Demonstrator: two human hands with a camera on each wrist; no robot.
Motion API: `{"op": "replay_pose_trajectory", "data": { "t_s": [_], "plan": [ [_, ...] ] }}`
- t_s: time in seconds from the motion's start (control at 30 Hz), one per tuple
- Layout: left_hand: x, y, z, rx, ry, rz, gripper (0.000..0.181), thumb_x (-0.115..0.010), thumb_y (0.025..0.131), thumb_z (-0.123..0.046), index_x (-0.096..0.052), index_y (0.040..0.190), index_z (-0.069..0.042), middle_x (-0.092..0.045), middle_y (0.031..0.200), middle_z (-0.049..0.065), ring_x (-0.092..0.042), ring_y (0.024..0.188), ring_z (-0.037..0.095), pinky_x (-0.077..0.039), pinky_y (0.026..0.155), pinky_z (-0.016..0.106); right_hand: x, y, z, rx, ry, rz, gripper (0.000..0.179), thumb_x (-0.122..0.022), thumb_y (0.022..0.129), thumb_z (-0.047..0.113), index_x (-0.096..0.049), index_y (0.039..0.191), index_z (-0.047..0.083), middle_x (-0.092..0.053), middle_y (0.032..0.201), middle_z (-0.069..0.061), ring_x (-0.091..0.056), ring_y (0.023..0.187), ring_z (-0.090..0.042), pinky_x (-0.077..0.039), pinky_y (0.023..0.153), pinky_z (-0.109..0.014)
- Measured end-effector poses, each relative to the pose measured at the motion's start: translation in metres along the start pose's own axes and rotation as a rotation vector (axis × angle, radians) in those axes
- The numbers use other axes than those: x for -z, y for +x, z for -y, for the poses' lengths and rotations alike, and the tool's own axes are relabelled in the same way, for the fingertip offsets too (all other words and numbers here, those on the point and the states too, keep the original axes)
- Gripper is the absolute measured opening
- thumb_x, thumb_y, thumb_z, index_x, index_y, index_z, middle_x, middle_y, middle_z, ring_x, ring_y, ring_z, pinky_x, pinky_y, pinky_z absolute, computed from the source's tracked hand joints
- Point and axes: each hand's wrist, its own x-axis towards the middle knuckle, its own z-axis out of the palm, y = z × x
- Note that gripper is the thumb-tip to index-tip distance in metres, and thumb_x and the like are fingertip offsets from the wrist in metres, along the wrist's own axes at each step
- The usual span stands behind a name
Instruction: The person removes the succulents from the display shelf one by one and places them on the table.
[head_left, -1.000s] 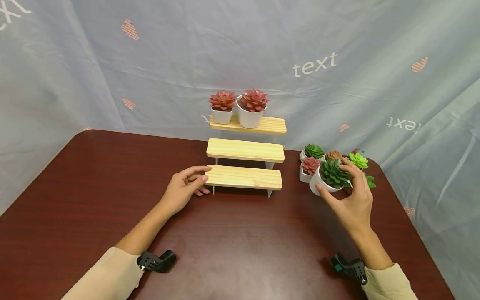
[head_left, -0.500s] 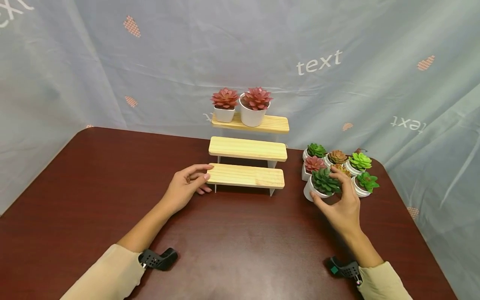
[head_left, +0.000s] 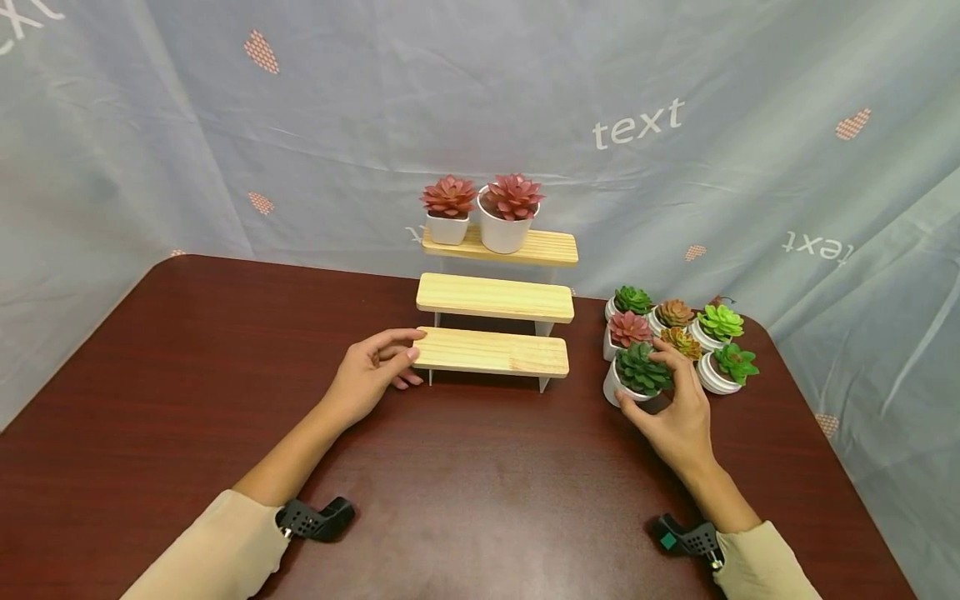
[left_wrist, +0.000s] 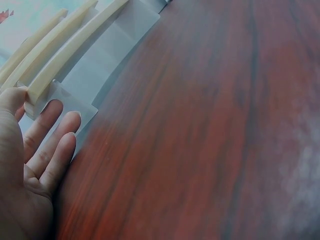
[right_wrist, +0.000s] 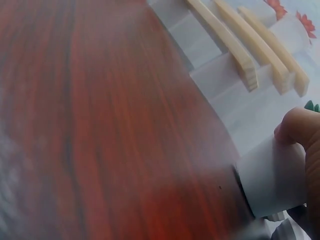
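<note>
My left hand point(head_left: 371, 373) pinches the left end of the lowest step of a three-tier wooden display stand point(head_left: 491, 352) between thumb and forefinger. In the left wrist view, the other fingers spread under the step beside its clear leg point(left_wrist: 75, 100). My right hand point(head_left: 678, 421) grips a dark green succulent in a white pot point(head_left: 615, 387), thumb on the near side and fingers at the far side. The right wrist view has this pot's wall point(right_wrist: 272, 175) low over the tabletop, with the thumb pressed on it. Two red succulents point(head_left: 504, 225) in white pots stand on the top step, towards its left.
Right of the stand, several small potted succulents cluster on the dark wooden table point(head_left: 480, 500): a pink one point(head_left: 628, 329), a brown one point(head_left: 673, 314), a light green one point(head_left: 720, 322) and others. A blue-grey curtain point(head_left: 360, 125) hangs behind the table.
My right hand has brought the dark green succulent left, down and towards me, to the front of the cluster, uncovering pots behind it. My left hand stays at the stand's lowest step.
</note>
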Motion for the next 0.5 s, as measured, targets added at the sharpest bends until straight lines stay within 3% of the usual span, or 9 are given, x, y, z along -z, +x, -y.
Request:
{"op": "replay_pose_trajectory", "data": {
  "t_s": [0.5],
  "plan": [
    [-0.0002,-0.0001,0.0007,0.010,0.009,-0.002,0.034,-0.060,0.104,-0.024,-0.062,0.135,-0.012,-0.072,0.118,0.021,-0.076,0.077,0.013,-0.062,0.068,0.030,-0.0015,-0.0012,-0.0046,0.008,0.005,0.030,0.070,-0.087,0.067,-0.008,-0.054,0.128,-0.004,-0.054,0.146,-0.017,-0.049,0.132,0.001,-0.040,0.096,0.000]
  ]
}}
